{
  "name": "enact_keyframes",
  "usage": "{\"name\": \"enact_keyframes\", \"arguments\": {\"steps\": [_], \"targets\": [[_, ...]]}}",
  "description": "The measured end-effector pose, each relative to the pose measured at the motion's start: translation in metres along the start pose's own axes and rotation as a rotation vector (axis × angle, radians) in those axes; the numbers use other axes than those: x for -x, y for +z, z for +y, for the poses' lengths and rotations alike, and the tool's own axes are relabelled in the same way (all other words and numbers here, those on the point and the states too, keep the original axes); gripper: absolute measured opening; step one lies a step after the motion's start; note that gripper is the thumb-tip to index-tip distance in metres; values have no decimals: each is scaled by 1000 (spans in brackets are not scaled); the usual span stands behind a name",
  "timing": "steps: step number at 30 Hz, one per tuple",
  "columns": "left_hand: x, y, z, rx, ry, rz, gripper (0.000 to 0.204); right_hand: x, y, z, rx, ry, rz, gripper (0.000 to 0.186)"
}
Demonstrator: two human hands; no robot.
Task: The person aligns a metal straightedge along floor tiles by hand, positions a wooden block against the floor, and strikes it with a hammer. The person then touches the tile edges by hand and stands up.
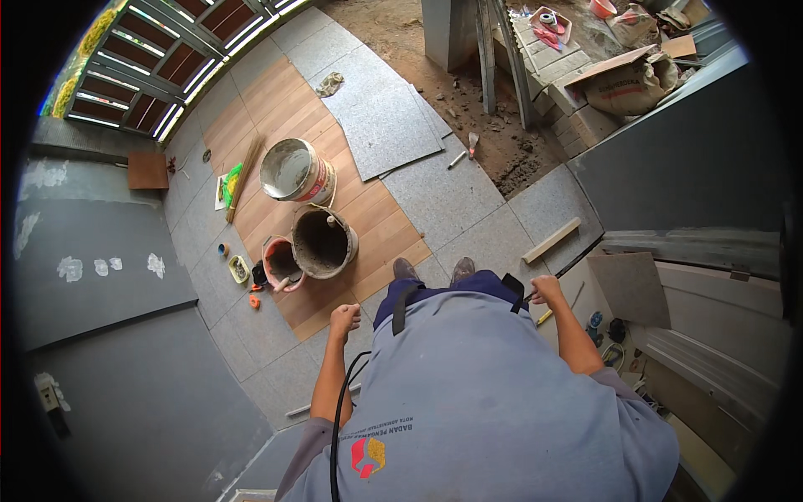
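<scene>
My left hand (pixel 345 320) hangs curled into a loose fist beside my waist, and no object shows in it. On the other side, my right hand (pixel 548 290) is also closed, near the loose end of a black strap (pixel 514 286); nothing shows in its fingers. Ahead and left of my shoes stand a dark bucket (pixel 351 258) with a mortar-crusted inside, a small reddish bucket (pixel 269 248) with a handled tool in it, and a larger white pail (pixel 322 177) holding grey material. Neither hand touches them.
Grey slabs (pixel 385 125) lie loose beside bare soil (pixel 385 25). A scraper (pixel 473 144) and a marker-like stick (pixel 457 160) rest on the tiles. A wooden batten (pixel 552 240) lies to the right. Small tubs and an orange tape (pixel 254 301) sit left. A slatted gate (pixel 159 58) stands far left.
</scene>
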State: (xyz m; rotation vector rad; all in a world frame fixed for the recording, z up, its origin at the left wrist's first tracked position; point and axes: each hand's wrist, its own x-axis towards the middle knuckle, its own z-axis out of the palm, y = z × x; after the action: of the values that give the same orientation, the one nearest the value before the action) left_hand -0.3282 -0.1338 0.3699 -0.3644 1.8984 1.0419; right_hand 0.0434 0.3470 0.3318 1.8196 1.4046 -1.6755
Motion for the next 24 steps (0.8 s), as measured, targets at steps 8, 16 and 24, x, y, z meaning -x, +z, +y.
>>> {"name": "enact_keyframes", "arguments": {"steps": [8,16,24], "targets": [[-27,-25,-18,11,-14,-58,27,16,26,-15,-2,-63,48,24],[-47,-58,-18,68,1,-99,23,41,50,-26,-4,-56,88,26],[-58,-79,-2,26,20,-100,22,48,70,-12,-38,-32,116,24]]}}
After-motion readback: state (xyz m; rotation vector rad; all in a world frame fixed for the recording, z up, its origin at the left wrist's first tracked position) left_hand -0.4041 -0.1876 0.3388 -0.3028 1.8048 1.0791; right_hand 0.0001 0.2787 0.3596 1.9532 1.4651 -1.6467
